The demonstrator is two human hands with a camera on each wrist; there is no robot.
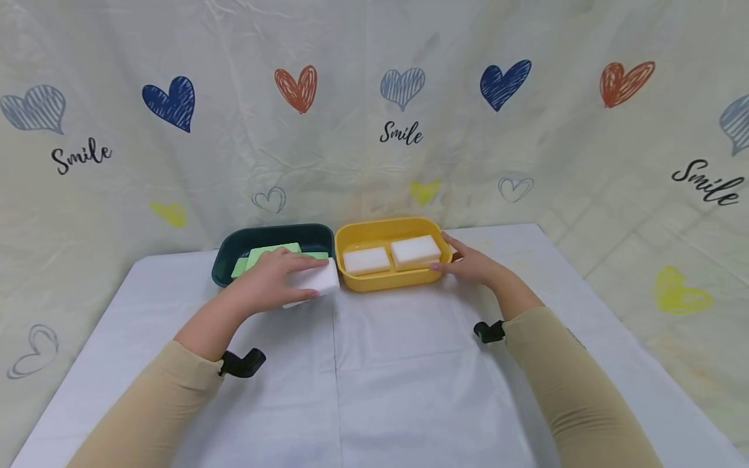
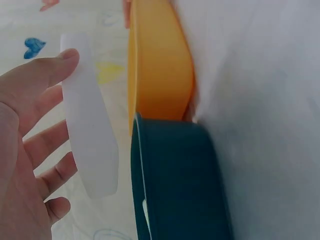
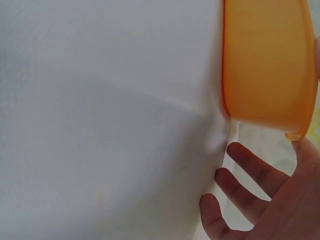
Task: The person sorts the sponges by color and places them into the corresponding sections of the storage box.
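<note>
My left hand [image 1: 270, 281] pinches a white sponge block [image 1: 316, 281] between thumb and fingers, in front of the dark green bin's right end. In the left wrist view the white block [image 2: 90, 120] is held edge-on, above the rims. The dark green bin [image 1: 225, 250] holds several light green sponge blocks [image 1: 275, 249]. Against its right side stands a yellow bin [image 1: 386, 283] with two white sponge blocks [image 1: 365, 260] lying side by side inside. At that bin's right end, my right hand [image 1: 474, 265] grips the rim with thumb and index finger; its other fingers spread apart below.
Both bins stand at the back of a table under a white cloth [image 1: 398, 377]. Directly behind hangs a pale curtain [image 1: 351, 156] printed with hearts and the word Smile. Dark mounts [image 1: 242, 364] stick out from both sleeves at the wrists.
</note>
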